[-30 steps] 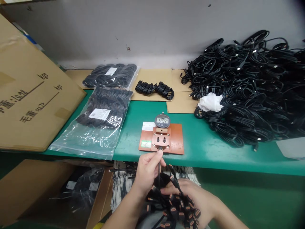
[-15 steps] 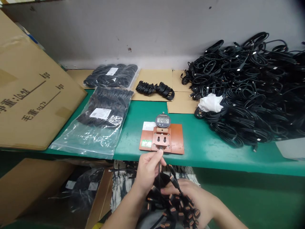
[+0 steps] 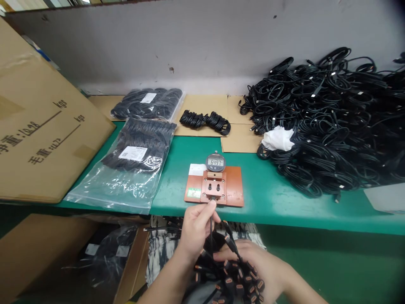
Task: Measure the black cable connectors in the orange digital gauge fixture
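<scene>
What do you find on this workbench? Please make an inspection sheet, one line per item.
Surface: green workbench with cardboard sheets.
Job's things: digital gauge showing 6497 on a copper fixture, orange-brown base plate.
Clutter: white cloth on the black cable pile.
Hands: left hand pinches a black cable at the fixture; right hand holds a cable bundle with orange-tipped plugs.
Cables: two small coils; two clear bags of coiled cable.
Surroundings: cardboard box at left, grey wall behind.
</scene>
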A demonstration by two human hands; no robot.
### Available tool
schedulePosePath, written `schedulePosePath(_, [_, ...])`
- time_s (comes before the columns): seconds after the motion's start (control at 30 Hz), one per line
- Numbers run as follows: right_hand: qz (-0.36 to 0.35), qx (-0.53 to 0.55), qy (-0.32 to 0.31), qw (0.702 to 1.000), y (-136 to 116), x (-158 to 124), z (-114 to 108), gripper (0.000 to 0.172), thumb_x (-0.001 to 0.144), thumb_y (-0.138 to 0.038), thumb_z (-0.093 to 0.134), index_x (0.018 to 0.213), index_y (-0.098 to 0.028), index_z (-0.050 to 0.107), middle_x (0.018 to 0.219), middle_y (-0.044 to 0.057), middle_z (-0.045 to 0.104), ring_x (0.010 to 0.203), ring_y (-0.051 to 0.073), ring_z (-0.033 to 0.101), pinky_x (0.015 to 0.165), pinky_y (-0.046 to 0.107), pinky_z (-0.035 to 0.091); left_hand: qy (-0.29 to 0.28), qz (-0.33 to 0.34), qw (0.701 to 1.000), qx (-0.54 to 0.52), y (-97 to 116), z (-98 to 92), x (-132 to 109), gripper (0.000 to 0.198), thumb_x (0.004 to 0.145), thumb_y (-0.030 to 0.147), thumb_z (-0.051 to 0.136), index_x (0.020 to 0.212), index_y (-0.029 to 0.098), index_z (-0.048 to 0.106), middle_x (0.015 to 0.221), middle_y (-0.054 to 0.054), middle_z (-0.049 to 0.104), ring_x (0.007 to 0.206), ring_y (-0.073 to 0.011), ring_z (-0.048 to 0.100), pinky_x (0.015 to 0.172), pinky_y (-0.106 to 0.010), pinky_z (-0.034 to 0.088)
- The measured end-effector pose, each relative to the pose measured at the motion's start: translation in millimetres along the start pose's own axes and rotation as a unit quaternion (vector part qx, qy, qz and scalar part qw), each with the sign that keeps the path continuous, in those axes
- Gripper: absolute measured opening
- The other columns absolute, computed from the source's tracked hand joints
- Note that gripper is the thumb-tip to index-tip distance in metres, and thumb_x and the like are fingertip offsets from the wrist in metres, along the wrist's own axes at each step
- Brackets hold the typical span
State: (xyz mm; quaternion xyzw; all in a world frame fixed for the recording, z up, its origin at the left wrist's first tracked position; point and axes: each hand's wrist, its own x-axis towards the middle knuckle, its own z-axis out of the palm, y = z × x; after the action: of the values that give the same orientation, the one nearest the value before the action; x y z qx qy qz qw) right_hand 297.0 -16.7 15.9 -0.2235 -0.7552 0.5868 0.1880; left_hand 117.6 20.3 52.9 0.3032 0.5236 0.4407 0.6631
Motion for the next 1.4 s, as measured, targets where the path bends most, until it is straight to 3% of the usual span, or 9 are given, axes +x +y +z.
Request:
schedulePosePath(1.07, [-0.001, -0.001, -0.002, 1.000, 1.9, -2.4, 0.1, 0.070, 0.064, -0.054, 0.069, 0.124, -0.020, 0.060, 0.112, 0.011, 0.068, 0.101, 0.029, 0.067, 0.097, 0.038, 0.047, -0.002, 0.004, 1.000, 0.001, -0.8, -0.3, 0.8, 0.050, 0.077, 0.054, 0.068, 0.050, 0.013, 0.058, 0.035, 0.008, 0.030, 0.034, -0.0028, 0.021, 0.039, -0.021, 0.011])
schedulePosePath(1.23, [-0.002, 0.000, 0.001, 1.000, 1.9, -2.5, 0.9, 0.071, 0.064, -0.055, 0.069, 0.125, -0.019, 0.059, 0.113, 0.011, 0.068, 0.102, 0.030, 0.067, 0.097, 0.038, 0.046, -0.004, 0.022, 1.000, -0.012, -2.1, -0.6, -0.3, 0.049, 0.077, 0.053, 0.068, 0.050, 0.014, 0.059, 0.034, 0.008, 0.031, 0.032, -0.0037, 0.024, 0.039, -0.021, 0.015])
schedulePosePath(1.4, [-0.002, 0.008, 0.009, 1.000, -2.4, -0.3, 1.3, 0.066, 0.065, -0.055, 0.068, 0.122, -0.021, 0.060, 0.109, 0.010, 0.069, 0.099, 0.029, 0.068, 0.094, 0.037, 0.048, -0.012, 0.029, 0.997, -0.066, -0.6, -1.7, -4.1, 0.060, 0.080, 0.066, 0.056, 0.054, 0.013, 0.064, 0.035, 0.005, 0.035, 0.033, -0.0062, 0.033, 0.040, -0.023, 0.021])
